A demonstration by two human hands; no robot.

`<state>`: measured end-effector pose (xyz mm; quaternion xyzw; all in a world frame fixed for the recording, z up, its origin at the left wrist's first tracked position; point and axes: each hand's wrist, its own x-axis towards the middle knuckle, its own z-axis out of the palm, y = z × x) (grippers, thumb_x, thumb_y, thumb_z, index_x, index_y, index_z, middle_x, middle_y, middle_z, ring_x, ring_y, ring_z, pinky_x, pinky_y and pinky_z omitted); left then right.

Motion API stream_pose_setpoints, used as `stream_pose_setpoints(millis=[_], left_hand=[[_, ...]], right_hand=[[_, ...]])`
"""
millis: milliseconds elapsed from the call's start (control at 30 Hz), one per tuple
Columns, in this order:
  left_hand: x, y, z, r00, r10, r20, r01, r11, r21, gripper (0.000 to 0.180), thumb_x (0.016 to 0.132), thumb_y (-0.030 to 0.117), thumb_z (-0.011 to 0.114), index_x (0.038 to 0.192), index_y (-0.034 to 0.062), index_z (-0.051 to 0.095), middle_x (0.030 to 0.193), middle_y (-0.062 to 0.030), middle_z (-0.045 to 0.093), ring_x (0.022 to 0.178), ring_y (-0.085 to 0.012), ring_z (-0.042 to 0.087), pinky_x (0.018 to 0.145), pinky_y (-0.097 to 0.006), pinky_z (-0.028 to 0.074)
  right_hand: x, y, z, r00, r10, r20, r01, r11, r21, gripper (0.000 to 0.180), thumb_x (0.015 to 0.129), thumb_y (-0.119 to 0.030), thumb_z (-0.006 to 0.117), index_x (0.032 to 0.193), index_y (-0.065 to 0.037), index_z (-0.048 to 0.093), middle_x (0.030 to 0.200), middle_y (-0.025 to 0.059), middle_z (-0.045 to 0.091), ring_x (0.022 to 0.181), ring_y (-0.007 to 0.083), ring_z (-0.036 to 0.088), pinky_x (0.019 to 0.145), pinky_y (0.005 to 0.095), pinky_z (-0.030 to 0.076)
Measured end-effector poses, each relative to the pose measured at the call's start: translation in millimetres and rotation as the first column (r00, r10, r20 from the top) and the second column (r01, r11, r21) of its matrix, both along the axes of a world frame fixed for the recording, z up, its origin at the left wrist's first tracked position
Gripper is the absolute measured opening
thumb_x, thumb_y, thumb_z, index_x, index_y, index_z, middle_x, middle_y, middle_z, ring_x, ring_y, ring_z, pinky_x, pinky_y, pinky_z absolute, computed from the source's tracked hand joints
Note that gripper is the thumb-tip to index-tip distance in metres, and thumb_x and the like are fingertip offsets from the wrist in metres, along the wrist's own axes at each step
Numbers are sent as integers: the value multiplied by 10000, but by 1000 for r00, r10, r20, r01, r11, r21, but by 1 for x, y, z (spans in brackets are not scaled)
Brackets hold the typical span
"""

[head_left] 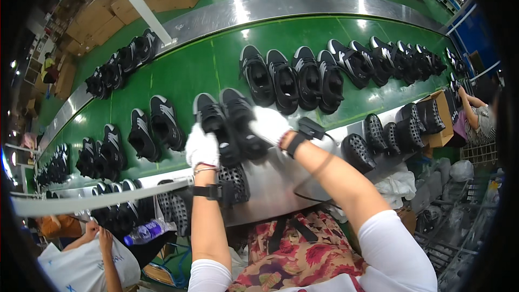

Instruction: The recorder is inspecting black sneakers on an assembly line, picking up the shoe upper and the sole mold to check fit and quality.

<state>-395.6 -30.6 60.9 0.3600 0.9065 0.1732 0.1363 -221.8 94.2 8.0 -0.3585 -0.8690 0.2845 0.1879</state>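
Two black sneakers with white trim, a left one and a right one, stand side by side in front of me, toes pointing away, at the near edge of the green belt. My left hand, in a white glove, grips the left sneaker at its outer side. My right hand, gloved too, holds the right sneaker by its side near the opening; some of its fingers are hidden and slightly blurred. Just below the pair, a dark shoe with a studded sole lies on the metal ledge.
Several black sneakers stand in rows on the belt, left and right. Studded-soled shoes lie along the ledge by an open carton. A bottle lies lower left. Co-workers sit at both sides.
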Motion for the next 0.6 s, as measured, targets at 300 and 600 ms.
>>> stream_pose_setpoints(millis=[300,600], left_hand=[[6,40,-9,952,-9,-305,119,932,344,331,884,178,650,1201,82,668,1143,-173,675,1045,-352,639,927,-462,507],[78,112,-71,845,-525,-99,534,820,206,371,907,303,648,1169,42,630,1189,-181,625,1093,-383,608,933,-456,494]], right_hand=[[37,32,34,890,-428,157,373,881,290,403,841,-290,696,1204,-126,632,1133,185,598,1006,408,598,842,489,522],[66,18,1,929,-290,230,252,950,182,163,842,-215,647,964,-111,623,904,199,614,833,396,630,704,503,517]])
